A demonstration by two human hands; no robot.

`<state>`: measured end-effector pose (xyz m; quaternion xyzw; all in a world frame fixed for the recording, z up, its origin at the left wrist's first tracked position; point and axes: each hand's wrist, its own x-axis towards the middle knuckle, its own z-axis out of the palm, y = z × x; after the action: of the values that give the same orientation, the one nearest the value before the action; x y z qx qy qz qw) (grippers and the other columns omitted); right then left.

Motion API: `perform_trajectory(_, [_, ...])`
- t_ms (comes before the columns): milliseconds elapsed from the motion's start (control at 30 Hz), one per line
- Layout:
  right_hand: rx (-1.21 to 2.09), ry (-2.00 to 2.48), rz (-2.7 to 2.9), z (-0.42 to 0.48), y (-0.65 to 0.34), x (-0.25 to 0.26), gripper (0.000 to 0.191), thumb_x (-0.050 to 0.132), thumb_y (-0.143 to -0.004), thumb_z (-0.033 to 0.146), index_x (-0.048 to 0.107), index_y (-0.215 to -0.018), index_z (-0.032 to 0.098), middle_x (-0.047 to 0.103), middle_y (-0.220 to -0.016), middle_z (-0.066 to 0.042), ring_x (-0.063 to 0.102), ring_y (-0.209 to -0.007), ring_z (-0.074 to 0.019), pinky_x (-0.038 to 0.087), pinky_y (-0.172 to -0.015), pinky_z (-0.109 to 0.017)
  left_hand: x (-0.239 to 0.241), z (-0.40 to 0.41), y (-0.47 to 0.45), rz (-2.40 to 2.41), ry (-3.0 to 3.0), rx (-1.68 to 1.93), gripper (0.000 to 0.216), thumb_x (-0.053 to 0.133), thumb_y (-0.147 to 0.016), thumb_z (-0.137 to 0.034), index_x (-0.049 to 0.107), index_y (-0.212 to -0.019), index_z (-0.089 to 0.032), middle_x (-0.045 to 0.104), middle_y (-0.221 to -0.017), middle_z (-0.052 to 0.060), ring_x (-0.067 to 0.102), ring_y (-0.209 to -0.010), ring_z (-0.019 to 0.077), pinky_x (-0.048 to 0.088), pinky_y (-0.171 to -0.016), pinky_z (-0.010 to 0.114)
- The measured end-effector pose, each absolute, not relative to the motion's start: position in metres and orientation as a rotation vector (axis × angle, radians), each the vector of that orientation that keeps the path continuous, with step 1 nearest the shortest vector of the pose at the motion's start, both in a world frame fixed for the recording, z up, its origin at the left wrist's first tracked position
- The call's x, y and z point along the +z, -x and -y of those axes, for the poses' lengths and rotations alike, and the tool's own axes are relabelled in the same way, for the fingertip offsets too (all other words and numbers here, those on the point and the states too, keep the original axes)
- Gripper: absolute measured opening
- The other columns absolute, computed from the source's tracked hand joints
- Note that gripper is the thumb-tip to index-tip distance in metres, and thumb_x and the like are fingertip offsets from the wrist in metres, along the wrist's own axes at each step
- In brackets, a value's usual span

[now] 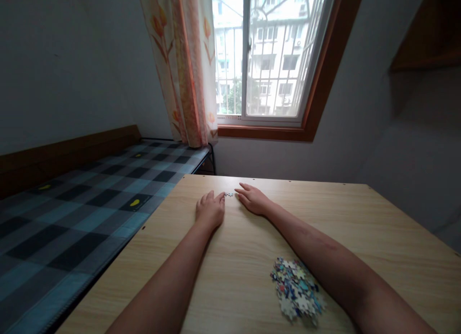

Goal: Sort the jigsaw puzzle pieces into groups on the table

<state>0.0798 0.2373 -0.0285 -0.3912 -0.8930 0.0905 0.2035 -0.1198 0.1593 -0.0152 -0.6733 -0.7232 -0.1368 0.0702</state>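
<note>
- Through the head camera, my only view, I watched two bare hands reach across a smooth tabletop (360, 243) of pale, straight-grained wood, dotted with small dark holes along its edges.
- The left hand (210, 210) lay on the wood with its knuckles rounded and fingers bent, the thumb side at the little joined-looking puzzle bits (229, 195). From where I sat I could not tell whether thumb and finger were pinched on them or merely beside them.
- The right hand (253, 199) came in from the other side, low over the board, its fingers spread apart and slightly curved, the tips just short of those same bits.
- The puzzle bits sat between the two hands near the far edge, a small, knobbly-edged, pale-and-blue patch, too small on my feed for me to count.
- Nearer the camera, inside the right forearm, I made out a loose heap of puzzle pieces (297, 290), tabbed and notched, overlapping at odd angles, some pale and plain, others printed in blue, teal and red.
- To the left I saw a mattress (86, 228) in grey, blue and black checks, with a flat brown wooden board (75, 149) behind it.
- Beyond hung a soft, folded curtain (190, 65) with orange tulips, beside a barred glass window (273, 60) in a reddish-brown wooden surround (321, 84).
</note>
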Motion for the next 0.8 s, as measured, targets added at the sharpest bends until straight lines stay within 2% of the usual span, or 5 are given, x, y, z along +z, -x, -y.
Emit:
perform_trajectory(100, [0.277, 1.132, 2.428, -0.2391, -0.0811, -0.0286, 0.056, 0.027, -0.106, 0.048, 0.064, -0.137, 0.019, 0.045, -0.156, -0.012, 0.041, -0.144, -0.0258, 0.032, -0.119, -0.041, -0.0139, -0.1588, 0.1192, 2.169, 2.038, -0.402, 0.044, 0.035, -0.102, -0.042, 0.062, -0.138, -0.035, 0.055, -0.144, 0.012, 0.050, -0.129, 0.0311, 0.038, -0.107, 0.048])
perform_trajectory(400, [0.231, 1.101, 2.479, -0.2362, -0.0820, -0.0262, 0.051, 0.030, -0.106, 0.045, 0.061, -0.140, 0.023, 0.048, -0.153, -0.011, 0.044, -0.142, -0.0256, 0.034, -0.117, -0.041, -0.0120, -0.1592, 0.1186, 2.190, 2.047, -0.372, 0.044, 0.035, -0.103, -0.042, 0.062, -0.136, -0.036, 0.055, -0.145, 0.012, 0.050, -0.130, 0.0318, 0.038, -0.106, 0.049])
perform_trajectory(567, [0.185, 1.083, 2.516, -0.2364, -0.0813, -0.0268, 0.050, 0.031, -0.106, 0.042, 0.060, -0.141, 0.022, 0.055, -0.148, -0.012, 0.049, -0.138, -0.0261, 0.036, -0.115, -0.041, -0.0114, -0.1606, 0.1198, 2.153, 2.016, -0.466, 0.048, 0.034, -0.103, -0.035, 0.052, -0.146, -0.026, 0.054, -0.146, 0.013, 0.052, -0.127, 0.0289, 0.040, -0.107, 0.045])
perform_trajectory(667, [0.178, 1.085, 2.523, -0.2358, -0.0804, -0.0265, 0.049, 0.031, -0.106, 0.042, 0.060, -0.141, 0.023, 0.055, -0.148, -0.012, 0.049, -0.138, -0.0268, 0.035, -0.116, -0.042, -0.0066, -0.1594, 0.1175, 2.151, 2.019, -0.552, 0.046, 0.034, -0.102, -0.030, 0.057, -0.140, -0.020, 0.059, -0.138, 0.012, 0.055, -0.120, 0.0255, 0.042, -0.104, 0.038])
perform_trajectory(800, [0.172, 1.086, 2.560, -0.2343, -0.0797, -0.0250, 0.048, 0.030, -0.106, 0.042, 0.055, -0.145, 0.028, 0.051, -0.151, -0.009, 0.046, -0.140, -0.0283, 0.035, -0.116, -0.045, -0.0075, -0.1585, 0.1152, 2.116, 2.066, -0.518, 0.042, 0.038, -0.101, -0.032, 0.063, -0.132, -0.022, 0.063, -0.131, 0.010, 0.055, -0.115, 0.0253, 0.044, -0.100, 0.037])
